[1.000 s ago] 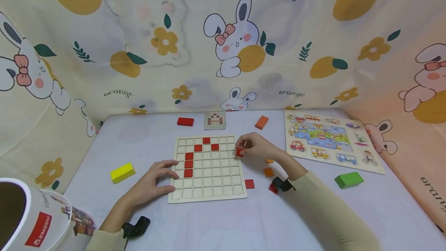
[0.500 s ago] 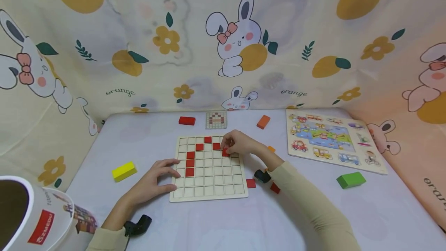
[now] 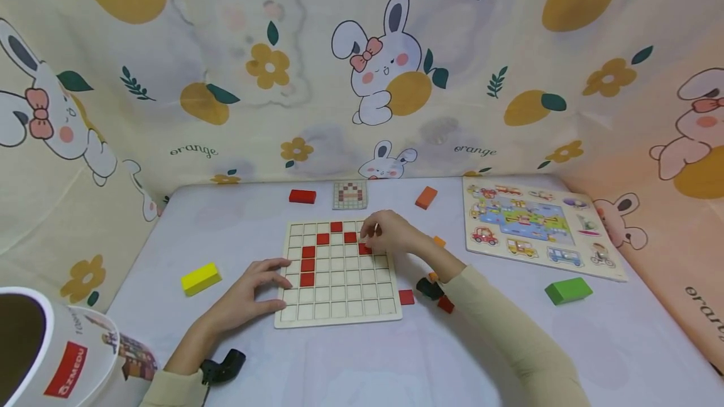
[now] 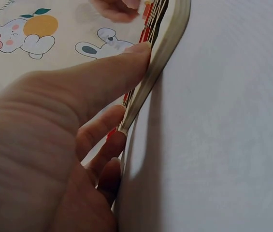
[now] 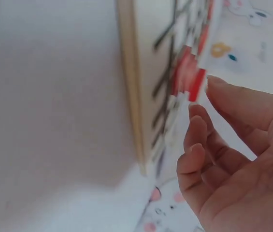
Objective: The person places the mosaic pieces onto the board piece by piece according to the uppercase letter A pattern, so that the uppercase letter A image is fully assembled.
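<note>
Moved the red tile (image 3: 364, 248) from the grid board (image 3: 337, 306)'s right edge into a cell, right hand (image 3: 390, 234) fingertips loosening above it, left hand (image 3: 251, 291) flat, steadying.

You are at a child's play corner in a home. Cartoon rabbit-and-orange cloth (image 3: 373, 68) screens the worktop (image 3: 351, 363) on three sides. On it lie a wooden grid board (image 3: 339, 297), coloured blocks such as the yellow block (image 3: 200, 278), and a vehicle puzzle (image 3: 537, 225).
</note>
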`<state>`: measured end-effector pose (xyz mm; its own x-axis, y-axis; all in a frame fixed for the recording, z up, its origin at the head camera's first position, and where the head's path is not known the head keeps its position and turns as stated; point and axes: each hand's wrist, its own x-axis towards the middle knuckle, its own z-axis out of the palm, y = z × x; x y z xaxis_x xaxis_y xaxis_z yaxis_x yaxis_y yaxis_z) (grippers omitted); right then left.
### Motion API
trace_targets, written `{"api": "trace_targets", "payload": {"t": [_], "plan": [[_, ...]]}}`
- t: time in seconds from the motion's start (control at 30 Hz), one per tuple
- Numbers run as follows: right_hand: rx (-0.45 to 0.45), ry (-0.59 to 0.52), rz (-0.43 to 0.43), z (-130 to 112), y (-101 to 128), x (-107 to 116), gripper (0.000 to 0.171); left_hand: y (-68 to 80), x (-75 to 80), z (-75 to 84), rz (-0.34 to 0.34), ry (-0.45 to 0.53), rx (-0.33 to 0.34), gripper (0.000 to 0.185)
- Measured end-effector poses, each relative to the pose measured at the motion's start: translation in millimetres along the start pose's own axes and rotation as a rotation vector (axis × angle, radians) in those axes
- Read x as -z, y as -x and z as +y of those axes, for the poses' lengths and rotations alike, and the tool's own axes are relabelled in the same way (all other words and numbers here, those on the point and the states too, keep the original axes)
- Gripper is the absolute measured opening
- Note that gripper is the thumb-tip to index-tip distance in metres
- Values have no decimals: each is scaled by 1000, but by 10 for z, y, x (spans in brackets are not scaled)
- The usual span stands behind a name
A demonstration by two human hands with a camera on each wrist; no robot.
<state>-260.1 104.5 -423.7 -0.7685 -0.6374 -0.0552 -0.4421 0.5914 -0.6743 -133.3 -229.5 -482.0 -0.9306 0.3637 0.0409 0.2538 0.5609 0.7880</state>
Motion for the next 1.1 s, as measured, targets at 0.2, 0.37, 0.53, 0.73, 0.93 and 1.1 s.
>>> {"api": "trace_targets", "payload": {"t": [0.2,0.37,0.53,0.73,0.93,1.1], "plan": [[32,-108,5,33,400,133,17,6,-10,-7,3,4,6,24],[-4,-195,-20,108,877,51,34,0,-24,-15,-3,1,4,24],[-38,-245,7,149,1176,-103,50,-1,-14,-5,4,5,0,24],[-23,-223,23,125,1248,-218,48,-2,-4,2,3,5,9,24],[-15,-194,-3,144,1217,-274,25,-3,-3,3,3,6,9,25],[11,-157,-25,119,1224,-283,27,-1,-3,5,1,6,15,25]]}}
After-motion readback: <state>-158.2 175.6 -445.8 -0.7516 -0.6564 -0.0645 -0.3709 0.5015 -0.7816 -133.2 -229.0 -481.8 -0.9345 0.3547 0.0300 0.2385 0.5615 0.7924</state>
